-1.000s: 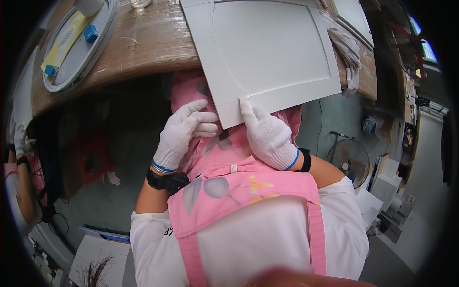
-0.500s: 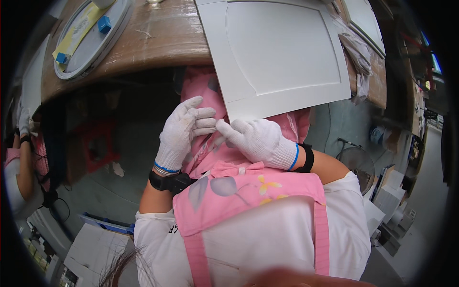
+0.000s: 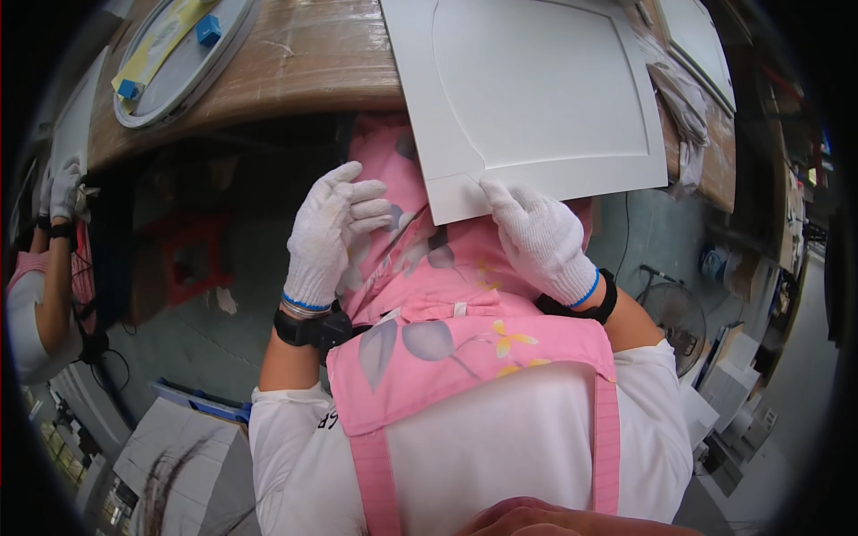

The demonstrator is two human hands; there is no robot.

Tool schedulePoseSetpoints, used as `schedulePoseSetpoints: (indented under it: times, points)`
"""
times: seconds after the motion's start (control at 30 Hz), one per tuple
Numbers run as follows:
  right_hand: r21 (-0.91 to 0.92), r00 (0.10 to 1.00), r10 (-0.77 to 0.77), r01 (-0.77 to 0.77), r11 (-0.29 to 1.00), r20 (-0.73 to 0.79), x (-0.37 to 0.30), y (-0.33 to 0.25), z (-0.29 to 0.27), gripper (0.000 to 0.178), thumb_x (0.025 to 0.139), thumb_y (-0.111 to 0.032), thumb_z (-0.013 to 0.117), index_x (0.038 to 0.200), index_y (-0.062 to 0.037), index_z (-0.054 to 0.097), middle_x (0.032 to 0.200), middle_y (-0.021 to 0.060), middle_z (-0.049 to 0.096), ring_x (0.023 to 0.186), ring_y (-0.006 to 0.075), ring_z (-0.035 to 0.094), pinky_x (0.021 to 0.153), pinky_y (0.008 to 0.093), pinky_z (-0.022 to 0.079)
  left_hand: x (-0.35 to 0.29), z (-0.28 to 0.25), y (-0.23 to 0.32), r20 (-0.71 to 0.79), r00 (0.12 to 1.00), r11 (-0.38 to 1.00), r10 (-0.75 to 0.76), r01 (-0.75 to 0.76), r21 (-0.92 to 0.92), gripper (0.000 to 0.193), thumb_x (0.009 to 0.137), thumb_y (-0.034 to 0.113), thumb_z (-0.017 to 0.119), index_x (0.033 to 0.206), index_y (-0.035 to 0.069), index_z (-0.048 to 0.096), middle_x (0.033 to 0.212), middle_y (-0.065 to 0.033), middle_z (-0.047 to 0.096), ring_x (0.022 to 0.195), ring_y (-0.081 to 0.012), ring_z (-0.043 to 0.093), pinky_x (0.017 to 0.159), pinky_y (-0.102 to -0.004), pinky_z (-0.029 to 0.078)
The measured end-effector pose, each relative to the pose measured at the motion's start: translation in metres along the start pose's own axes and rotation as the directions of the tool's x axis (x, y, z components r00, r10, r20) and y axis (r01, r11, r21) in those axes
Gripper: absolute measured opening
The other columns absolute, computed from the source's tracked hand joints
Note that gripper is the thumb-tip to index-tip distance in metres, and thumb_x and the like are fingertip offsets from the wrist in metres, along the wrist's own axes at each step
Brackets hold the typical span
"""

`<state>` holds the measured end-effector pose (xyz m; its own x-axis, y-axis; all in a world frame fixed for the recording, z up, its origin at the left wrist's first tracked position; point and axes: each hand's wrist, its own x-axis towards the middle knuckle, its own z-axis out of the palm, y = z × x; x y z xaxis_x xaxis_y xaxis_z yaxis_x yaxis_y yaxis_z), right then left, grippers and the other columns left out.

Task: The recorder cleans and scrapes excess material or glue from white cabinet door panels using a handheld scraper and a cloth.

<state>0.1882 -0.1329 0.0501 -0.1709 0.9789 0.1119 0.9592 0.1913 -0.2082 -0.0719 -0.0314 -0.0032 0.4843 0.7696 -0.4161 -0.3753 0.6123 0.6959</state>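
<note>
A white panel with a recessed centre, like a cabinet door (image 3: 545, 85), lies on the table and juts over its near edge toward me. My right hand (image 3: 543, 239), in a white knit glove, reaches over the panel's near border. One finger is stretched out with its tip at the panel's face, close to a thin curved line; the other fingers are bent and partly hidden. To the left of the panel, my gloved left hand (image 3: 323, 237) hovers over my pink apron (image 3: 465, 357). Its fingers are loosely curved and apart, with nothing in them.
A round lid-like tray (image 3: 170, 67) holding blue blocks (image 3: 208, 31) and a yellow strip sits on the plastic-wrapped table (image 3: 313, 67). Crumpled cloth (image 3: 684, 116) hangs at the right. A red stool (image 3: 192, 259) stands below, a fan (image 3: 675, 317) at right. Another gloved person (image 3: 54, 268) works at far left.
My right hand has moved up and right, away from my left hand, and its fingertip now meets the panel's near border. My left hand has barely shifted. The whole view has tilted slightly.
</note>
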Motion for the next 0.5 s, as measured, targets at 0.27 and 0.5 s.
schedulePoseSetpoints:
  times: [0.27,0.5]
  points:
    - [0.210,0.995,-0.099,0.098,0.973,-0.006,0.004,-0.010,-0.004,0.046,0.084,-0.012,0.059,0.130,-0.0107,0.054,0.086,0.0077,0.061,0.069,0.0261,0.065,0.051,0.0368,0.051,0.002,0.016,-0.003,-0.011,1.000,0.999,-0.028,0.028,0.017,0.037,0.103,0.021,0.048,0.133,0.000,0.043,0.113,-0.0202,0.061,0.094,-0.0277,0.066,0.086,-0.0414,0.056]
    - [0.272,0.979,-0.127,0.080,0.959,0.161,0.006,-0.001,-0.020,0.040,0.082,-0.009,0.064,0.122,-0.0124,0.060,0.088,0.0090,0.063,0.079,0.0290,0.065,0.064,0.0395,0.052,0.012,0.037,-0.007,0.030,0.997,0.995,-0.072,0.070,0.070,0.044,0.104,0.023,0.048,0.138,-0.002,0.036,0.117,-0.0216,0.060,0.096,-0.0259,0.067,0.085,-0.0377,0.057]
